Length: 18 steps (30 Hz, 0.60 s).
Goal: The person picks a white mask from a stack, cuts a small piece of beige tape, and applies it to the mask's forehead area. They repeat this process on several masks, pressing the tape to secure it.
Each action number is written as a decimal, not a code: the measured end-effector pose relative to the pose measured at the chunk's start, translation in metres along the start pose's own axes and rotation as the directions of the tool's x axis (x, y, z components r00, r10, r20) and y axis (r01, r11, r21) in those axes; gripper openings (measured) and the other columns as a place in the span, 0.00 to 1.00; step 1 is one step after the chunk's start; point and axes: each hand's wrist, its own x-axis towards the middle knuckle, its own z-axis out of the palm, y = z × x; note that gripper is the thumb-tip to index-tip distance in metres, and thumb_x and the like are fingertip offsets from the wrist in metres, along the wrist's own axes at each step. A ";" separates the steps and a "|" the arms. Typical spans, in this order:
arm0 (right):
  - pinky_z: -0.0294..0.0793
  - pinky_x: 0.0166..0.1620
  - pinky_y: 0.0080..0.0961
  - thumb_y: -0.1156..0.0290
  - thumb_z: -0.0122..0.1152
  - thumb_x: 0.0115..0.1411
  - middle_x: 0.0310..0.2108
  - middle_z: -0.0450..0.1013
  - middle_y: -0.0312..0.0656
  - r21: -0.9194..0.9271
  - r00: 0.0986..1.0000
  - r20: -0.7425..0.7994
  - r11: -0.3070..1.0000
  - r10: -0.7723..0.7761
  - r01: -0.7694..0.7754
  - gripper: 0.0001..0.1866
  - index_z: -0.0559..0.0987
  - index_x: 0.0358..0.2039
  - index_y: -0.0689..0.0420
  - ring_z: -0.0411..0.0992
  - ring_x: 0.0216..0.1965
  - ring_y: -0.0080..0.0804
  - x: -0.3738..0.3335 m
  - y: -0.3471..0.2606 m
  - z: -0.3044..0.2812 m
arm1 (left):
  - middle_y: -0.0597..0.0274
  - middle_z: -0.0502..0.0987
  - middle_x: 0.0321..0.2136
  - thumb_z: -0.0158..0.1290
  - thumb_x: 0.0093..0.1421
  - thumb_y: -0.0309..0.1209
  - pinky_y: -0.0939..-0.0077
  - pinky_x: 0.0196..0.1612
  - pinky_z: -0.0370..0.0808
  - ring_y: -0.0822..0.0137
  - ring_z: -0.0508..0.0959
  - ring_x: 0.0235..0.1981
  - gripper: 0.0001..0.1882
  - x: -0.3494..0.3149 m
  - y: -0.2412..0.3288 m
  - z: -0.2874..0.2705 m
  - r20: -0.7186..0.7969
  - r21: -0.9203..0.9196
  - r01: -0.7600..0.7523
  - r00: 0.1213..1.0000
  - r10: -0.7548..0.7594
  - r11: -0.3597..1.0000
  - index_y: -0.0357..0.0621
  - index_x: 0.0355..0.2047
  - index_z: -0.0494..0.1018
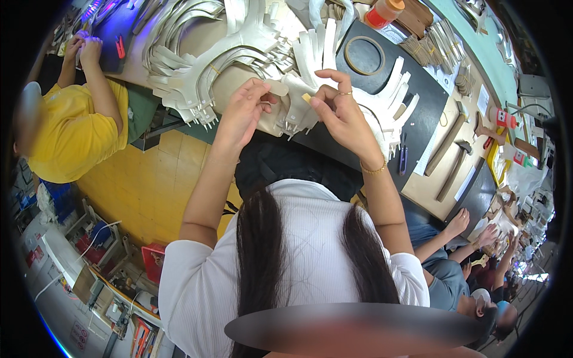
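Observation:
My left hand [246, 106] is closed in a pinch on the rounded end of a pale flat strip [277, 88], just above the worktable's front edge. Beside it, my right hand [341, 113] grips a small yellowish piece [307, 98] between thumb and fingers, its index finger raised. Beneath and between both hands lies a bundle of white, leather-like cut pieces [302, 113] with long strap-like arms. More of these white pieces [200, 74] are stacked to the left, and another fanned group [391, 101] lies right of my right hand.
A tape roll [364, 55] and an orange-capped container [384, 13] are behind my right hand. Snips [403, 156] and two hammers [455, 170] lie at the right. A person in yellow [77, 131] works at the left; other people [447, 280] work at the right.

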 end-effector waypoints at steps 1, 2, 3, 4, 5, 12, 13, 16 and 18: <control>0.63 0.31 0.21 0.76 0.49 0.64 0.20 0.64 0.34 0.007 1.000 0.005 1.000 0.007 -0.007 0.21 0.57 0.56 0.59 0.62 0.23 0.22 0.001 0.000 0.000 | 0.61 0.76 0.34 0.48 0.65 0.31 0.76 0.43 0.71 0.69 0.75 0.37 0.06 -0.002 0.001 0.001 0.015 0.017 -0.028 1.000 0.028 0.999 0.41 0.35 0.70; 0.63 0.30 0.21 0.76 0.49 0.64 0.20 0.64 0.34 0.013 1.000 0.011 1.000 0.014 -0.014 0.21 0.57 0.56 0.59 0.62 0.23 0.22 0.001 0.000 0.001 | 0.63 0.76 0.32 0.49 0.65 0.31 0.79 0.42 0.70 0.71 0.75 0.36 0.06 -0.003 0.002 0.003 0.028 0.033 -0.065 0.998 0.064 0.997 0.41 0.35 0.71; 0.63 0.30 0.21 0.76 0.49 0.63 0.20 0.64 0.34 0.016 1.000 0.018 1.000 0.025 -0.026 0.21 0.58 0.56 0.59 0.62 0.22 0.22 0.002 0.000 0.001 | 0.63 0.76 0.32 0.49 0.65 0.31 0.78 0.43 0.70 0.71 0.75 0.36 0.07 -0.004 0.001 0.006 0.032 0.055 -0.060 0.998 0.058 0.997 0.41 0.35 0.71; 0.63 0.29 0.22 0.76 0.49 0.63 0.20 0.64 0.34 0.020 0.999 0.023 0.999 0.027 -0.027 0.21 0.58 0.56 0.59 0.62 0.22 0.22 0.002 0.000 0.002 | 0.62 0.77 0.33 0.49 0.65 0.32 0.78 0.43 0.71 0.71 0.75 0.36 0.07 -0.005 -0.002 0.009 0.033 0.075 -0.063 0.998 0.061 0.995 0.41 0.35 0.71; 0.63 0.29 0.22 0.77 0.49 0.63 0.20 0.64 0.34 0.021 0.999 0.028 0.999 0.032 -0.033 0.21 0.58 0.56 0.58 0.63 0.21 0.22 0.003 -0.001 0.003 | 0.62 0.77 0.33 0.49 0.65 0.32 0.77 0.43 0.71 0.71 0.75 0.36 0.07 -0.004 -0.002 0.011 0.071 0.086 -0.095 0.994 0.089 0.992 0.41 0.36 0.71; 0.58 0.26 0.15 0.76 0.51 0.63 0.20 0.61 0.30 -0.171 0.996 0.072 0.983 -0.048 0.060 0.21 0.60 0.55 0.58 0.59 0.21 0.15 0.014 -0.015 -0.017 | 0.56 0.76 0.38 0.45 0.66 0.31 0.66 0.44 0.74 0.63 0.78 0.39 0.07 0.004 -0.004 0.014 0.104 -0.194 -0.013 0.994 0.034 0.981 0.41 0.40 0.67; 0.57 0.27 0.16 0.75 0.52 0.62 0.19 0.59 0.29 -0.182 0.991 0.107 0.978 -0.083 0.101 0.21 0.61 0.55 0.59 0.57 0.22 0.16 0.018 -0.017 -0.023 | 0.55 0.76 0.38 0.45 0.66 0.31 0.66 0.44 0.75 0.62 0.78 0.39 0.07 0.004 -0.005 0.015 0.096 -0.212 -0.010 0.995 0.031 0.977 0.41 0.41 0.67; 0.58 0.29 0.16 0.73 0.53 0.62 0.19 0.59 0.28 -0.171 0.961 0.239 0.969 -0.137 0.181 0.22 0.61 0.56 0.60 0.57 0.22 0.16 0.036 -0.018 -0.033 | 0.53 0.76 0.37 0.46 0.66 0.31 0.66 0.39 0.76 0.61 0.79 0.36 0.07 0.004 -0.008 0.018 0.032 -0.308 -0.031 0.999 0.042 0.951 0.42 0.39 0.65; 0.58 0.30 0.16 0.73 0.54 0.62 0.19 0.59 0.27 -0.126 0.940 0.314 0.975 -0.137 0.184 0.23 0.61 0.56 0.60 0.57 0.23 0.16 0.049 -0.016 -0.035 | 0.52 0.75 0.35 0.47 0.65 0.30 0.67 0.35 0.77 0.60 0.80 0.34 0.07 0.005 -0.010 0.020 -0.020 -0.347 -0.057 0.998 0.053 0.936 0.42 0.39 0.64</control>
